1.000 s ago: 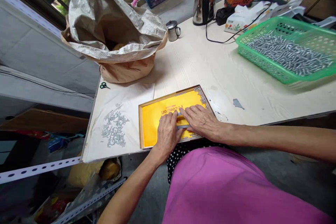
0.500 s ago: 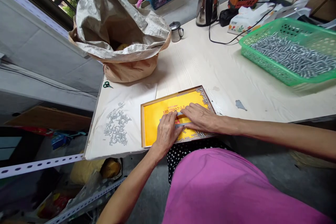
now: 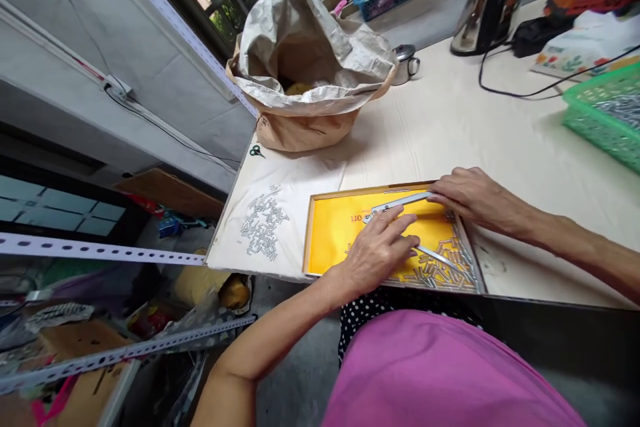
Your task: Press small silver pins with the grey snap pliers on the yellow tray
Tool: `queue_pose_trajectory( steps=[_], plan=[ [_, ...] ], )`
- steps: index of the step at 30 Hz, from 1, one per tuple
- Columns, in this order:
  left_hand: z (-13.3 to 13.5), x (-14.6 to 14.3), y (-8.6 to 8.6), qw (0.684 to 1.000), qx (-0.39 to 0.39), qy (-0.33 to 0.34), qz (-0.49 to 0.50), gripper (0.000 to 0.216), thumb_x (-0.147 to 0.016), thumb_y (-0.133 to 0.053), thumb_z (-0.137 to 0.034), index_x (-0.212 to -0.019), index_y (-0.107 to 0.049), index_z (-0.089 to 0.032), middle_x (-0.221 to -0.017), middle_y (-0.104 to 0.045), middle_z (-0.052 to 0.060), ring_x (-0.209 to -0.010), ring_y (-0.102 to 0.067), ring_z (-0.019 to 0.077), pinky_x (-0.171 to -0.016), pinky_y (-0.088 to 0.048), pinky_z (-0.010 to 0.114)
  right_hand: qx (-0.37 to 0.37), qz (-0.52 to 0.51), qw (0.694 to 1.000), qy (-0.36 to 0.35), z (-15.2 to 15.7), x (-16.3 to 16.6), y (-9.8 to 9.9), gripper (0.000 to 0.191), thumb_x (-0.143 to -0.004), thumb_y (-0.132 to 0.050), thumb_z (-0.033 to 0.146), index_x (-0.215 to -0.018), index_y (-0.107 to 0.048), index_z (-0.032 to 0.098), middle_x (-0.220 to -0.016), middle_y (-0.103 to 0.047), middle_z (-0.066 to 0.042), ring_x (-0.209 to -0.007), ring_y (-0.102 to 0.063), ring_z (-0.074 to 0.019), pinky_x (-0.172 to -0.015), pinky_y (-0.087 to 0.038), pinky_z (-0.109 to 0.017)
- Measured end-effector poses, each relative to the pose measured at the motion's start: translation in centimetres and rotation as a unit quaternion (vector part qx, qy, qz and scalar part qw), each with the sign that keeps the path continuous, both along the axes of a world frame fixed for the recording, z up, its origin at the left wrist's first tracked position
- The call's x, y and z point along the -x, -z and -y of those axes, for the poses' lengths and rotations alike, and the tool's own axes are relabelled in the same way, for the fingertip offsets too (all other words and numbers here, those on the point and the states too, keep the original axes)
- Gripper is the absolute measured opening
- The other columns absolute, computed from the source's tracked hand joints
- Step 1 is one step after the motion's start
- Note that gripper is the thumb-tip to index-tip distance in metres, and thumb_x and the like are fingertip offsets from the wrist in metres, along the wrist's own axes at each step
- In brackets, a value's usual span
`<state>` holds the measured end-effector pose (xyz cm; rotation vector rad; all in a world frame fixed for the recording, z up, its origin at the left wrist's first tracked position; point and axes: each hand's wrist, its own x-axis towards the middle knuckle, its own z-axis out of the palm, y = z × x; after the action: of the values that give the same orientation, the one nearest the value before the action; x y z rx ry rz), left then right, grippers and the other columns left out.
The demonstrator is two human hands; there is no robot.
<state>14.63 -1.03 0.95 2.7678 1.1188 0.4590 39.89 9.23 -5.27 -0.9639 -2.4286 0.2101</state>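
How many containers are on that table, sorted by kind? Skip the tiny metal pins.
Yellow-lined tray, under both hands: 1
Green basket, cut off at the right edge: 1
Paper sack: 1
Steel kettle: 1
Small lidded steel cup: 1
Total: 5

Shallow wooden tray (image 3: pixel 306 240) with yellow liner, lower centre of frame, flat at the table's near edge. Two thin flat metal strips in it: upper metal strip (image 3: pixel 400 203) runs diagonally along the tray's top part, lower metal strip (image 3: pixel 436 256) slants toward lower right, partly hidden. Small silver pins (image 3: pixel 440 273) heaped loose along the tray's lower right side and bottom edge.
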Motion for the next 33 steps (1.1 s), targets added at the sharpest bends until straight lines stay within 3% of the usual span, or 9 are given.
queue_pose_trajectory(
  steps=[1, 3, 6, 9, 14, 20, 26, 29, 33],
  plan=[
    [-0.2, 1.3, -0.1, 0.999, -0.003, -0.041, 0.016, 0.02, -0.098, -0.054, -0.03, -0.109, -0.068, -0.021, -0.13, -0.063, 0.009, -0.133, -0.05, 0.0244, -0.108, -0.048, 0.045, -0.003, -0.003, 1.0, 0.004, 0.1, -0.3, -0.1, 0.053, -0.102, -0.026, 0.057, -0.086, -0.063, 0.023, -0.075, -0.062, -0.008, -0.075, -0.049, -0.0234, -0.071, -0.033, -0.038],
    [-0.8, 5.2, 0.3, 0.98, -0.021, -0.19, 0.048, 0.02, -0.097, -0.055, -0.03, -0.109, -0.069, -0.022, -0.118, -0.066, 0.01, -0.116, -0.059, 0.0225, -0.1, -0.051, 0.041, -0.001, -0.007, 1.0, 0.012, 0.4, -1.1, -0.1, 0.05, -0.102, -0.029, 0.057, -0.088, -0.063, 0.023, -0.077, -0.063, -0.009, -0.077, -0.05, -0.024, -0.072, -0.034, -0.039],
    [-1.5, 13.0, 1.5, 0.903, -0.036, -0.427, 0.019, 0.02, -0.095, -0.054, -0.025, -0.09, -0.071, -0.017, -0.094, -0.067, 0.011, -0.099, -0.06, 0.0244, -0.09, -0.05, 0.038, 0.013, -0.017, 1.0, 0.018, 1.0, -2.4, 0.6, 0.047, -0.1, -0.033, 0.058, -0.088, -0.062, 0.024, -0.079, -0.064, -0.01, -0.078, -0.051, -0.0244, -0.072, -0.035, -0.04],
    [-1.9, 19.4, 3.0, 0.846, 0.019, -0.53, -0.051, 0.019, -0.092, -0.055, -0.022, -0.086, -0.071, -0.014, -0.093, -0.067, 0.013, -0.097, -0.059, 0.0264, -0.089, -0.046, 0.038, 0.038, -0.024, 0.999, 0.01, 1.7, -2.8, 1.7, 0.042, -0.1, -0.037, 0.056, -0.088, -0.063, 0.025, -0.081, -0.066, -0.01, -0.077, -0.053, -0.0242, -0.073, -0.037, -0.04],
    [-2.8, 23.1, 4.6, 0.835, 0.061, -0.539, -0.092, 0.018, -0.089, -0.054, -0.023, -0.09, -0.07, -0.013, -0.097, -0.069, 0.012, -0.096, -0.06, 0.025, -0.085, -0.044, 0.034, 0.055, -0.013, 0.998, -0.002, 2.8, -1.6, 2.1, 0.041, -0.101, -0.037, 0.052, -0.092, -0.063, 0.023, -0.083, -0.065, -0.01, -0.078, -0.052, -0.0236, -0.075, -0.039, -0.039],
    [-4.9, 23.2, 5.1, 0.84, 0.088, -0.53, -0.083, 0.019, -0.086, -0.052, -0.02, -0.088, -0.069, -0.013, -0.09, -0.072, 0.01, -0.086, -0.065, 0.0228, -0.079, -0.046, 0.031, 0.051, 0.013, 0.999, -0.008, 3.1, -0.2, 0.9, 0.045, -0.103, -0.031, 0.05, -0.089, -0.061, 0.021, -0.081, -0.063, -0.006, -0.076, -0.051, -0.0204, -0.074, -0.039, -0.035],
    [-5.0, 22.6, 4.3, 0.844, 0.097, -0.52, -0.086, 0.028, -0.085, -0.047, -0.016, -0.094, -0.073, -0.01, -0.1, -0.074, 0.016, -0.098, -0.066, 0.028, -0.088, -0.047, 0.037, 0.033, 0.022, 0.999, -0.017, 3.1, 0.9, 0.6, 0.046, -0.104, -0.031, 0.048, -0.089, -0.064, 0.02, -0.084, -0.064, -0.007, -0.079, -0.052, -0.02, -0.076, -0.039, -0.034],
    [-3.8, 20.7, 3.2, 0.843, 0.121, -0.524, 0.03, 0.027, -0.083, -0.053, -0.023, -0.096, -0.073, -0.012, -0.099, -0.074, 0.014, -0.094, -0.067, 0.0257, -0.084, -0.051, 0.035, 0.019, 0.024, 0.999, -0.019, 2.9, 1.3, 0.9, 0.044, -0.105, -0.032, 0.045, -0.092, -0.065, 0.019, -0.087, -0.065, -0.007, -0.081, -0.052, -0.0198, -0.075, -0.038, -0.034],
    [-0.7, 14.6, 2.0, 0.792, 0.295, -0.454, 0.283, 0.037, -0.072, -0.07, -0.042, -0.094, -0.072, -0.012, -0.083, -0.073, 0.007, -0.066, -0.064, 0.0171, -0.064, -0.053, 0.028, 0.004, 0.033, 0.999, -0.03, 2.5, 1.8, 1.0, 0.046, -0.105, -0.03, 0.044, -0.092, -0.066, 0.018, -0.087, -0.065, -0.008, -0.08, -0.049, -0.02, -0.075, -0.036, -0.033]
  ],
)
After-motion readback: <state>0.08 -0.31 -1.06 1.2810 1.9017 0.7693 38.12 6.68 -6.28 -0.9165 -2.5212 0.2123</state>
